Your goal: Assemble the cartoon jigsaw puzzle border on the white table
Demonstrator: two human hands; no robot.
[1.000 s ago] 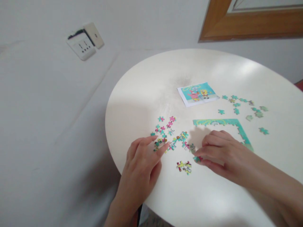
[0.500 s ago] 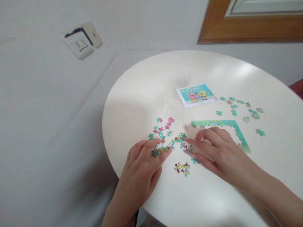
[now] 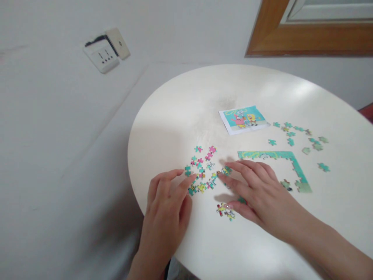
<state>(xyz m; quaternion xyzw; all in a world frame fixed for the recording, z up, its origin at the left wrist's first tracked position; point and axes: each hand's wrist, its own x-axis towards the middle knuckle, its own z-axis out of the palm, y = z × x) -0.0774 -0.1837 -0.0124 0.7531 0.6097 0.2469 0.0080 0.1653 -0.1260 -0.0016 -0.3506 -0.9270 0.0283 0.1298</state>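
Note:
Several loose jigsaw pieces in green, pink and yellow lie in a cluster on the white table. My left hand rests at the cluster's left side, fingers apart, fingertips at the nearest pieces. My right hand spreads over the cluster's right side; its fingers cover some pieces there. A small joined clump of yellow and red pieces lies beside my right thumb. Partly behind the right hand is a green puzzle border, joined along its top and right side.
A reference picture of cartoon figures lies behind the cluster. More loose green pieces are scattered at the right. The round table stands against a wall with a socket and a wooden frame.
My left hand has drawn back a little to the left. My right hand's fingers have spread wider, and its thumb has come down beside the yellow clump.

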